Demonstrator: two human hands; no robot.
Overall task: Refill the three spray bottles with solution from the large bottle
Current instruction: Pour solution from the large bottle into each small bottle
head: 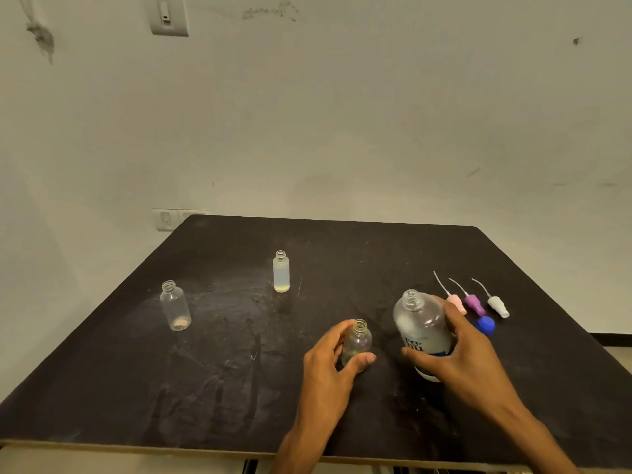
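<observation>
My right hand (458, 354) grips the large clear bottle (419, 323), uncapped, standing on the black table (222, 388) with its blue-and-white label facing me. Just left of it my left hand (328, 360) holds a small round spray bottle (357, 340), open at the neck and upright. A second small clear bottle (175, 306) stands at the left, uncapped. A third, a slim frosted bottle (281, 271), stands at the middle back with a little yellowish liquid at its bottom.
Three spray heads with dip tubes lie right of the large bottle: pink (456, 302), purple (474, 302) and white (497, 305). A blue cap (485, 325) lies just in front of them. The table's near edge (136, 448) runs along the bottom.
</observation>
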